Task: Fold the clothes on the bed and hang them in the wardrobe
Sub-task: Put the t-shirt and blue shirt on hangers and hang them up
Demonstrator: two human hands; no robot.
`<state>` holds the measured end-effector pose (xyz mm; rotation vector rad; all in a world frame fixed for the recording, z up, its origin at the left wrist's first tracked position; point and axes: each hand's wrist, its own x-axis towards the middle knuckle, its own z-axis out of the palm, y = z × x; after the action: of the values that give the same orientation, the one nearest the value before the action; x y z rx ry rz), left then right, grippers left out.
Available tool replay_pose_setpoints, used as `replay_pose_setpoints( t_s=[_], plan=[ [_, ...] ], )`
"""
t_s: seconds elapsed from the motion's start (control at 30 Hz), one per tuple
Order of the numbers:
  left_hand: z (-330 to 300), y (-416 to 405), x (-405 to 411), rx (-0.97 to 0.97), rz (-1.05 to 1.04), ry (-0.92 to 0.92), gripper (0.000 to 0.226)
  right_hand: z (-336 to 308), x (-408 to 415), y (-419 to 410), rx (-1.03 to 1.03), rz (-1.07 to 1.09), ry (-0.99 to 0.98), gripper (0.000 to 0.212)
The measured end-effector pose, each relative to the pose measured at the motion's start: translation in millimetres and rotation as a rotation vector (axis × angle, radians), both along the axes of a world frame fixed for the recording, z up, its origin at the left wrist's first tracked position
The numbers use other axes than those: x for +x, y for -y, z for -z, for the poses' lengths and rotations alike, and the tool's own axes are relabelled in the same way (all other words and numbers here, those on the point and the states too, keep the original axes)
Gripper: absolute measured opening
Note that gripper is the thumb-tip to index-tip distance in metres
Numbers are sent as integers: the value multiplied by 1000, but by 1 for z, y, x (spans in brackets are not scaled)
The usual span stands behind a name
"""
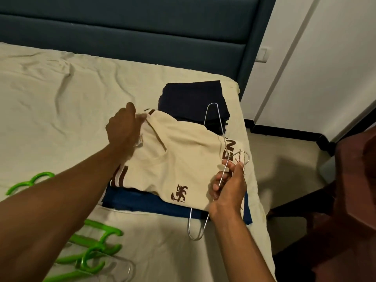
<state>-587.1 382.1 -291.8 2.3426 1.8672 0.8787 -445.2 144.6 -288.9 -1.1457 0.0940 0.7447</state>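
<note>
Fingers of the right hand point(228, 186) are curled round the neck of a wire hanger point(215, 159) just below its hook, and the left hand point(123, 127) pinches the cream T-shirt point(183, 159) at its collar end, the fingertips mostly hidden behind the knuckles. Cream cloth with brown lettering and a small brown crest lies across the near right part of the bed point(61, 94), on top of a folded blue garment point(146, 204), with a folded dark navy garment point(193, 96) just beyond it at the far side. One hanger shoulder pokes out of the shirt on the far side over the navy cloth, the other loops out at the near edge, so the hanger's long axis runs far to near through the shirt, its hook on the right. By my judgement the shirt is being seated on the hanger, and the left hand, nearer the collar, must settle the fabric. Green plastic hangers point(97, 247) lie near left
</note>
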Motion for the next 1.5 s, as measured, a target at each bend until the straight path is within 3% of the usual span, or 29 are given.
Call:
replay_pose_setpoints(
  t_s=[0.1,0.17,0.27,0.37,0.57,0.7,1.1,1.17,1.33,1.5],
  plan=[
    [-4,24,1,16,78,16,44,-4,1,0,-30,-8,27,24],
    [-3,60,8,76,280,-21,54,-5,0,-2,-54,-1,57,12],
    [16,113,11,-10,603,-290,71,-3,1,-4,-72,52,88,13],
    [45,111,-4,-161,577,-451,81,-2,9,-3,-89,134,65,15],
    [56,92,-17,-264,436,-397,89,-5,48,17,-222,261,47,12],
    [54,93,-16,-283,432,-383,91,-3,61,35,-277,143,46,18],
    [47,98,-13,-305,428,-381,95,-7,58,66,-132,89,104,15],
    [39,116,-9,-249,464,-328,90,-12,57,67,-113,80,117,14],
    [34,216,17,-50,791,-142,72,-19,48,65,-63,74,91,12],
    [32,262,65,-35,634,66,40,-21,41,70,-47,42,114,12]
  ],
)
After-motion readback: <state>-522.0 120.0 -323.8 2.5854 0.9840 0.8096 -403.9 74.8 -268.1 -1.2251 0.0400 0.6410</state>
